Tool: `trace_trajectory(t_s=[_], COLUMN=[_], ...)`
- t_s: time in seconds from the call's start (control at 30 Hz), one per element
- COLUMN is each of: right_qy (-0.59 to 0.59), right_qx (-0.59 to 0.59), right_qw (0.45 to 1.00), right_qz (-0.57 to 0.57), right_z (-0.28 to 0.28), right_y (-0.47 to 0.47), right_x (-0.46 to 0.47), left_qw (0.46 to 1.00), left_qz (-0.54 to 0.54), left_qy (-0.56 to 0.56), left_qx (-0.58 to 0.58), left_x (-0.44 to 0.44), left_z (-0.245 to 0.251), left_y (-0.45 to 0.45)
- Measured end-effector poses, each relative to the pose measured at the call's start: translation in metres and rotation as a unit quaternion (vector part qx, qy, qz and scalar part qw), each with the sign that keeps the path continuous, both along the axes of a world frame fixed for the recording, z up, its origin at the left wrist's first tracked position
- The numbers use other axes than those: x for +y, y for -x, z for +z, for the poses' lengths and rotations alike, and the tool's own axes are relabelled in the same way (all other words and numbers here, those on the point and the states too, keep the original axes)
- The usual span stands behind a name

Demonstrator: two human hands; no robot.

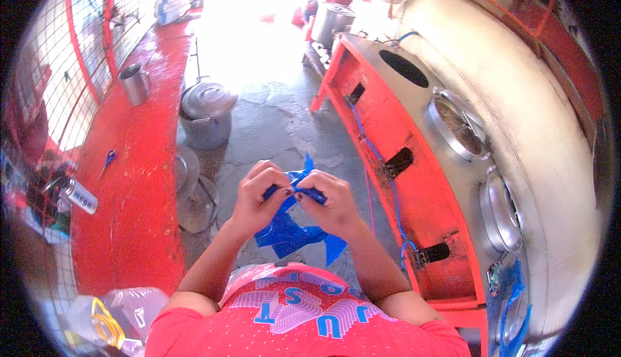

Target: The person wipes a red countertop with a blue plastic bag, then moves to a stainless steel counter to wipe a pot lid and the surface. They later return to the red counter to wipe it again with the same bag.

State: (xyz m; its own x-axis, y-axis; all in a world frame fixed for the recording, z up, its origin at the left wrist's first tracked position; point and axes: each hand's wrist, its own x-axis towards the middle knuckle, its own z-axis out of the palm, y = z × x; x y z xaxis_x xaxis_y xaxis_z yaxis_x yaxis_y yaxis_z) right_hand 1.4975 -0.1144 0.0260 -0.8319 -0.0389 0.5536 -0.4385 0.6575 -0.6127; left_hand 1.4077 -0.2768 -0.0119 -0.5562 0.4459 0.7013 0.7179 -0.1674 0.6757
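Observation:
Both hands meet in front of my chest, over the grey floor. My left hand (262,194) pinches one side of a gathered piece of blue plastic sheet (286,238), its fingers curled around it. Close beside it, thumbs nearly touching, my right hand (327,199) grips the other side of the same plastic. Wide flaps of the sheet hang below the hands and a pointed end sticks up above them. Whether the plastic is knotted between the thumbs cannot be seen.
On the red counter (131,211) at left are a metal mug (135,85) and scissors (107,163). A lidded pot (206,114) stands on the floor beside it. At right, a red-framed stove (427,182) holds metal pans (456,124). A clear plastic bag (136,308) lies lower left.

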Motion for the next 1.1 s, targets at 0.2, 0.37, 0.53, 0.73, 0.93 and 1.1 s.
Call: trace_trajectory(t_s=[0.2,0.37,0.53,0.73,0.93,1.1], right_qy=[0.062,0.244,0.313,0.370,0.424,0.403], right_qx=[0.054,0.053,0.042,0.084,0.136,0.052], right_qw=[0.995,0.888,0.741,0.641,0.545,0.548], right_qz=[0.062,0.386,0.592,0.667,0.710,0.732], right_z=[0.053,0.106,0.122,0.118,0.114,0.107], right_y=[-0.009,-0.040,-0.040,-0.010,0.008,0.011], right_x=[-0.011,-0.031,-0.080,-0.118,-0.155,-0.159], left_qw=[0.985,0.821,0.631,0.673,0.695,0.696], left_qz=[0.110,0.522,0.675,0.595,0.574,0.562], left_qy=[-0.106,0.130,0.338,0.435,0.433,0.447], left_qx=[-0.082,0.192,0.179,-0.054,-0.021,-0.020], left_x=[-0.032,-0.114,-0.181,-0.199,-0.195,-0.195], left_z=[-0.001,-0.051,-0.177,-0.278,-0.275,-0.279], left_y=[0.023,0.123,0.162,0.112,0.119,0.124])
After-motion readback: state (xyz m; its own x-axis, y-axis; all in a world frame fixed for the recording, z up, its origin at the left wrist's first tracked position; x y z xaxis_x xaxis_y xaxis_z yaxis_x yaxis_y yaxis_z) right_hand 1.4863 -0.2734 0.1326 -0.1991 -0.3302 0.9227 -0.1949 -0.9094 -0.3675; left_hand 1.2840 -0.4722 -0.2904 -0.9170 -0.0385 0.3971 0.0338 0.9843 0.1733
